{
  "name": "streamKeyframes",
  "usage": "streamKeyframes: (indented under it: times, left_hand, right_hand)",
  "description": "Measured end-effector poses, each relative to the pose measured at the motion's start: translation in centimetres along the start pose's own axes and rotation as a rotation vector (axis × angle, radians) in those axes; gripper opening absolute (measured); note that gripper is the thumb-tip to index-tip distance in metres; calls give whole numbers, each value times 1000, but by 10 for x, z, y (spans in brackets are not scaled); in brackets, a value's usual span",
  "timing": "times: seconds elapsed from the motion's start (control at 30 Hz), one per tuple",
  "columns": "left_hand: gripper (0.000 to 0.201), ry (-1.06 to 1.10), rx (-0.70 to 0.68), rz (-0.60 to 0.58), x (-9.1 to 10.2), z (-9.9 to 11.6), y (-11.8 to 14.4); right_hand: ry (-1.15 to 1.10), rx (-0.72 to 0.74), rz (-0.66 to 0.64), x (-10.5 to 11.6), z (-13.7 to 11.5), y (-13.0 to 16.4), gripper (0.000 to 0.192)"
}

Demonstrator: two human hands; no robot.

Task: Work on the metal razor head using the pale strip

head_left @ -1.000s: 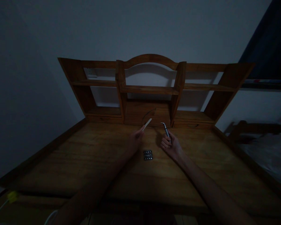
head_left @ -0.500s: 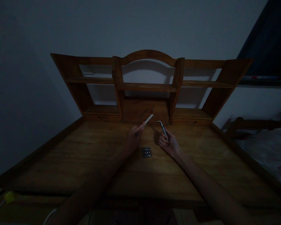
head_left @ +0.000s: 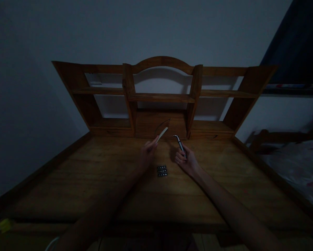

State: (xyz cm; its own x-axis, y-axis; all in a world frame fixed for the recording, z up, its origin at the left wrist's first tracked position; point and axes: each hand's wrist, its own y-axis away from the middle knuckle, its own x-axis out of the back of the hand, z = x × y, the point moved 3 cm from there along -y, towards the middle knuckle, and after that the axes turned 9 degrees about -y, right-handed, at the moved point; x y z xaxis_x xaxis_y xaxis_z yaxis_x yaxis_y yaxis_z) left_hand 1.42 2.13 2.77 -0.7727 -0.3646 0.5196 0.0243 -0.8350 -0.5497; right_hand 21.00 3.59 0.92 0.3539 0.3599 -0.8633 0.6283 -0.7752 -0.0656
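My left hand (head_left: 148, 152) is closed around the lower end of a thin, pale flat stick (head_left: 163, 132), which slants up to the right above the wooden desk (head_left: 106, 181). Angled-tip tweezers (head_left: 181, 145) with a dark handle and shiny bent point are gripped in my right hand (head_left: 184, 159). Their tip points left toward the stick and stays apart from it. Between my forearms, three short black bars with pale marks (head_left: 162, 170) lie stacked in a column on the desktop; dim light hides what exactly they are.
A wooden shelf unit (head_left: 161, 97) stands along the back of the desk, against the wall. Raised wooden edges (head_left: 250, 153) run down both sides. A yellow object (head_left: 5, 225) with a white cord is at the lower left, and a plastic-looking bundle (head_left: 297, 167) at the right.
The stick has turned slightly in my left hand and now shows a broader, cream face. The whole view has shifted a little; both hands keep their holds.
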Motion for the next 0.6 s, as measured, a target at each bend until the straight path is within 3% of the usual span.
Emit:
streamKeyframes:
  times: [0.17, 0.4, 0.6]
  left_hand:
    - [41, -68, -167, -119, -10, 14, 4]
    - [45, -6, 24, 3, 1, -21, -7]
    - [42, -49, -171, -106, -9, 4, 0]
  right_hand:
    - [9, 12, 10, 0, 1, 0, 52]
    - [83, 37, 26, 8, 0, -5, 51]
    - [100, 52, -14, 12, -1, -6, 51]
